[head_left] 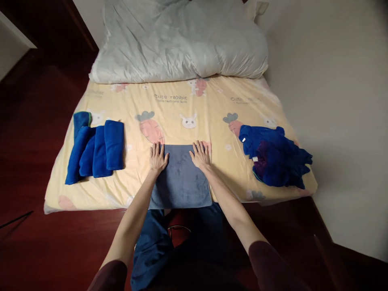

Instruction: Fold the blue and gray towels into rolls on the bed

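A grey-blue towel (182, 182) lies spread flat at the near edge of the bed, close to my legs. On its far left corner rests my left hand (158, 157), palm down with the fingers stretched out. My right hand (200, 155) lies flat on the far right corner in the same way. To the left sit several folded blue towels (101, 149) side by side, partly overlapping. A crumpled heap of dark blue cloths (277, 157) with small white tags and a purple patch lies to the right.
The bed (182, 109) has a yellow sheet printed with rabbits and carrots. A bunched pale grey quilt (182, 44) covers its far end. A bare wall (330, 101) runs along the right side, and dark red floor (36, 133) shows on the left.
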`<state>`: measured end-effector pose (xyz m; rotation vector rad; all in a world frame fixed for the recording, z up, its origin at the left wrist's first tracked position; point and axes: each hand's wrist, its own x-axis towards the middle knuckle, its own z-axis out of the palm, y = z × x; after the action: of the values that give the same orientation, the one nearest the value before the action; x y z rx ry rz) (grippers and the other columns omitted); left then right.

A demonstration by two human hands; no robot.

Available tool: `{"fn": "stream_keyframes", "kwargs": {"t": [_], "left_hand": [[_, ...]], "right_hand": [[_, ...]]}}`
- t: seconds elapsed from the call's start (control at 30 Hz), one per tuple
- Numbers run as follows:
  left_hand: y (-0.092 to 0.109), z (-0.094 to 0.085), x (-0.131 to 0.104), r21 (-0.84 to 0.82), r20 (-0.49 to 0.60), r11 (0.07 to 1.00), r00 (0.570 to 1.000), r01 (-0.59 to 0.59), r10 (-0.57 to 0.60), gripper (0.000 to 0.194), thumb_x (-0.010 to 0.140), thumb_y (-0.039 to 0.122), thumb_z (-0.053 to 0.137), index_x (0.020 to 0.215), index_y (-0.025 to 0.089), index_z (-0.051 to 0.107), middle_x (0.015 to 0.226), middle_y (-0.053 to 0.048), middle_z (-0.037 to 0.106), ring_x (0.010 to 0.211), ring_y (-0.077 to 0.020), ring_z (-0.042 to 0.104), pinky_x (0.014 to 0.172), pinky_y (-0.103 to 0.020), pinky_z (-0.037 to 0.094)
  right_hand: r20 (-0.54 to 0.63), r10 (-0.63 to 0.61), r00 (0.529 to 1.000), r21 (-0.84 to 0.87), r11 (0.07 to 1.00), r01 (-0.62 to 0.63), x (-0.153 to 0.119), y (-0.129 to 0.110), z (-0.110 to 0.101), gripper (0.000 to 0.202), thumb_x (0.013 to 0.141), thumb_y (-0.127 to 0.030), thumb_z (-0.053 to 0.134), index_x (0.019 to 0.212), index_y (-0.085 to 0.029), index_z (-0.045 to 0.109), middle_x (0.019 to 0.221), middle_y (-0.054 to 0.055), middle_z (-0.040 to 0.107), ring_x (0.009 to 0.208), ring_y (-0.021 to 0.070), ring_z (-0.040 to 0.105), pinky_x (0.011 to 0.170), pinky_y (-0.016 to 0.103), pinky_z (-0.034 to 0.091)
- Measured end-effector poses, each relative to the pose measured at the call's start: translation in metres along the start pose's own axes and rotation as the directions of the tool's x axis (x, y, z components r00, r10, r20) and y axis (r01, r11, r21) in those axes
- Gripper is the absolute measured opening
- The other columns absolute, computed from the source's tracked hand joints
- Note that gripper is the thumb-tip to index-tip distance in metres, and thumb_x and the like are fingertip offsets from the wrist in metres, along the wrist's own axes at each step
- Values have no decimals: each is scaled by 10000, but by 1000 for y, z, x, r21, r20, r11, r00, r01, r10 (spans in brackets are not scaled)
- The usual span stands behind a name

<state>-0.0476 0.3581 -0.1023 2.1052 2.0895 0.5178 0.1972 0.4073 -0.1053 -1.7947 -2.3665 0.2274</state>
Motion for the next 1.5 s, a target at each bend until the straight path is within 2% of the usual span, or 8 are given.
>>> {"fn": "stream_keyframes", "kwargs": {"t": [0.23, 0.57, 0.7, 0.8, 0.93, 1.23, 1.33, 1.5], "left_hand": [[44, 11, -33, -29, 52, 992, 991, -120, 121, 607, 987, 432, 372, 1539, 178, 384, 1668, -83, 192, 1552, -322, 15, 1250, -581, 116], [-28, 6, 0, -85, 37, 996, 999, 37, -34, 660, 975, 502, 381, 1559, 198, 341, 1678, -53, 156, 1554, -300, 67, 1262, -542, 105], [-24, -1, 1, -83, 45, 995, 997, 63, -60, 672, 980, 479, 361, 1565, 151, 313, 1676, -82, 154, 1555, -297, 57, 1266, -546, 66], [14, -6, -16, -67, 20, 996, 998, 65, -63, 654, 984, 421, 354, 1552, 99, 327, 1676, -109, 135, 1553, -311, -12, 1261, -576, 23], [64, -4, -62, -80, 93, 991, 989, -110, 118, 601, 988, 354, 347, 1556, 157, 342, 1668, -81, 181, 1555, -275, 31, 1270, -543, 82], [-7, -31, -138, 12, 80, 1000, 997, 8, -9, 626, 1004, 413, 341, 1571, 150, 300, 1666, -94, 160, 1551, -267, 77, 1267, -520, 136], [14, -35, -152, 16, 77, 998, 996, -57, 55, 615, 1005, 395, 335, 1558, 125, 329, 1660, -114, 165, 1549, -277, 70, 1269, -526, 126], [43, -20, -142, -9, 95, 982, 978, -186, 186, 601, 1002, 392, 345, 1555, 157, 346, 1646, -108, 235, 1543, -266, 138, 1263, -500, 178]], "right_hand": [[-8, -108, 994, 54, 993, 108, -59, -45, 8, 613, 1039, -457, 303, 1587, -186, 268, 1675, 92, 147, 1561, 259, 67, 1250, 553, 57], [-18, -17, 1000, 91, 996, 19, -30, 2, 14, 680, 1031, -508, 296, 1594, -132, 234, 1672, 114, 159, 1555, 272, 106, 1264, 513, 83], [-10, -26, 1000, 87, 996, 27, -22, 10, 12, 692, 1032, -510, 289, 1594, -113, 223, 1670, 117, 167, 1557, 263, 94, 1266, 500, 78], [-4, -1, 1000, 62, 998, 1, -28, -11, 9, 672, 1035, -465, 293, 1585, -83, 241, 1665, 143, 164, 1555, 284, 98, 1256, 532, 78], [-5, -110, 994, 44, 993, 110, -63, -45, 7, 636, 1034, -401, 305, 1588, -97, 234, 1668, 124, 159, 1560, 265, 74, 1259, 533, 52], [-43, 38, 998, 55, 998, -36, -124, 18, -6, 641, 1043, -419, 240, 1582, -71, 234, 1647, 149, 225, 1549, 254, 151, 1257, 535, 101], [-80, 30, 996, 48, 998, -26, -132, -6, -14, 620, 1037, -379, 263, 1576, -71, 257, 1650, 155, 202, 1553, 287, 123, 1242, 596, 67], [-28, -210, 977, 101, 972, 212, -131, -46, -16, 599, 1035, -369, 296, 1583, -127, 270, 1639, 108, 260, 1548, 225, 168, 1264, 488, 157]]}}
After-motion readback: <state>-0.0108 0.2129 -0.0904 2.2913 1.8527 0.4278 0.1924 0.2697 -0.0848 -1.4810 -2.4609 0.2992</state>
